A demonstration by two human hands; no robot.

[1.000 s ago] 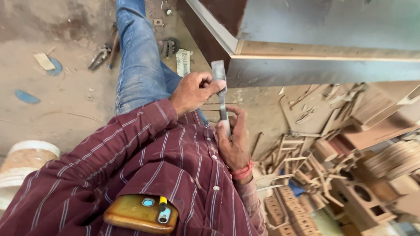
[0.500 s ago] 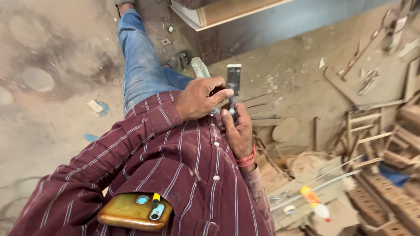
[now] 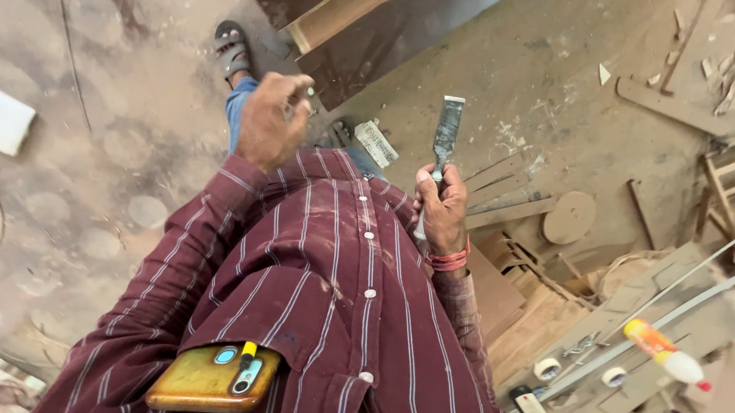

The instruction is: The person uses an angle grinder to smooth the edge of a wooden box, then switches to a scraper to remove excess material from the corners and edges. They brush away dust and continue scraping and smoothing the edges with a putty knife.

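Dusty concrete floor (image 3: pixel 112 154) fills the view, strewn on one side with wood offcuts (image 3: pixel 556 220), rolls of tape (image 3: pixel 547 368) and an orange-and-white glue bottle (image 3: pixel 666 352). Seen from above, the person wears a maroon striped shirt (image 3: pixel 318 289) with a phone in a yellow case (image 3: pixel 209 378) in the chest pocket. The right hand (image 3: pixel 442 210) is clamped around the handle of a chisel (image 3: pixel 445 139), whose flat metal blade points away from the body, over the floor. The left hand (image 3: pixel 272 118) is raised well apart from it, loosely curled; whether it holds anything I cannot tell. A sandalled foot (image 3: pixel 232 47) shows beyond it, beside a dark board (image 3: pixel 372 17).
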